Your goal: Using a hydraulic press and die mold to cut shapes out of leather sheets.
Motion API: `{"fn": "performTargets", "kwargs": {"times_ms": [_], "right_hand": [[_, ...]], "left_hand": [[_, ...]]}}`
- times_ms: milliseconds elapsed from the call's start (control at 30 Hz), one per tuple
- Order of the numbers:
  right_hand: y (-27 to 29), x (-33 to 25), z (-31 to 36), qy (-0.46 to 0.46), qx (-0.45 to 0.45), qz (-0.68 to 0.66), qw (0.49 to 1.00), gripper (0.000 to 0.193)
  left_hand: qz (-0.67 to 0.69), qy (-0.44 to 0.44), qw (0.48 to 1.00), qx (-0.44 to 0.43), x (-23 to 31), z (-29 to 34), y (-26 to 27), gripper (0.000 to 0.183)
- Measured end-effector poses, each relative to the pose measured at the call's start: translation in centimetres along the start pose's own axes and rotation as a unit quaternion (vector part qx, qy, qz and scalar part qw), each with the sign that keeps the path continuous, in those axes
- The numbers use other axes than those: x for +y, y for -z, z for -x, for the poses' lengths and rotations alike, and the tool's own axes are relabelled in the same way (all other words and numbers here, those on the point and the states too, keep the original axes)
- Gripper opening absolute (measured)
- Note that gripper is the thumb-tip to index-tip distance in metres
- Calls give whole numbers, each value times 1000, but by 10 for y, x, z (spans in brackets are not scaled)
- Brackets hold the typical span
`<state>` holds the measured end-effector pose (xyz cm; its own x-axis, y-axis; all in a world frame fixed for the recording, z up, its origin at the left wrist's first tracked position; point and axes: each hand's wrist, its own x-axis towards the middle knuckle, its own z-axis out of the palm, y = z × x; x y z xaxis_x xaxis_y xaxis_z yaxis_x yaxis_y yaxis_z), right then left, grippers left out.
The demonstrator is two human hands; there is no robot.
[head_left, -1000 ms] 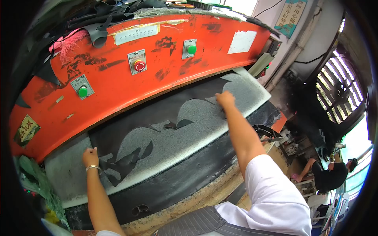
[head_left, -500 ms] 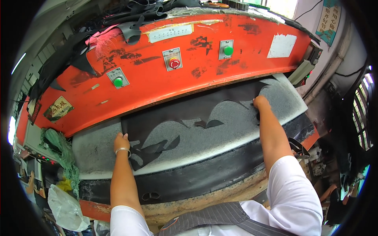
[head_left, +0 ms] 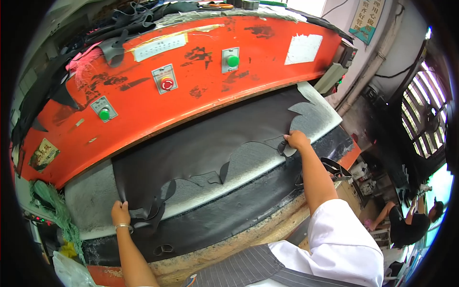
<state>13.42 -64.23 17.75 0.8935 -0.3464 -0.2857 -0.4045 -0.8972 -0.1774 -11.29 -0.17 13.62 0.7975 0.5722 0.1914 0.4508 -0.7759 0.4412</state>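
A dark leather-like sheet (head_left: 205, 136) with curved cut-outs along its near edge lies over the grey-white worn bed (head_left: 86, 201) of an orange press. My left hand (head_left: 120, 213), with a bracelet at the wrist, pinches the sheet's near left corner. Farther right, my right hand (head_left: 297, 139) grips its near right edge, where a loose flap hangs down by the fingers. Narrow curled strips (head_left: 165, 196) of the sheet droop toward the bed's front edge. The sheet's far edge runs beneath the press's orange beam (head_left: 191, 91).
On the beam are two green buttons (head_left: 233, 60) and a red stop button (head_left: 167, 84). Dark scraps (head_left: 124, 24) lie on top of it. Green netting (head_left: 57, 215) hangs at the left end. At far right a person (head_left: 406, 222) sits near a fan (head_left: 430, 119).
Both hands have drawn the dark sheet toward me, so more of it covers the bed and its near edge is closer to the front. My view has turned to the right.
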Motion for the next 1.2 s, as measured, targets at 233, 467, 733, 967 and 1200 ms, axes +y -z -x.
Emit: {"fn": "performTargets", "kwargs": {"times_ms": [233,467,733,967,1200], "right_hand": [[-15,40,14,57,18,-24,998,38],[-7,156,93,109,262,119,952,37],[-2,192,91,77,184,103,975,42],[27,175,73,35,-3,-108,994,69],[17,161,60,6,42,-26,999,77]], "left_hand": [[-8,38,999,-23,-3,18,13,35],[-121,67,990,-29,-4,46,34,33],[-85,-24,988,-127,156,70,-32,57],[-37,-104,971,-211,176,139,-27,51],[41,-237,919,-312,136,183,22,52]]}}
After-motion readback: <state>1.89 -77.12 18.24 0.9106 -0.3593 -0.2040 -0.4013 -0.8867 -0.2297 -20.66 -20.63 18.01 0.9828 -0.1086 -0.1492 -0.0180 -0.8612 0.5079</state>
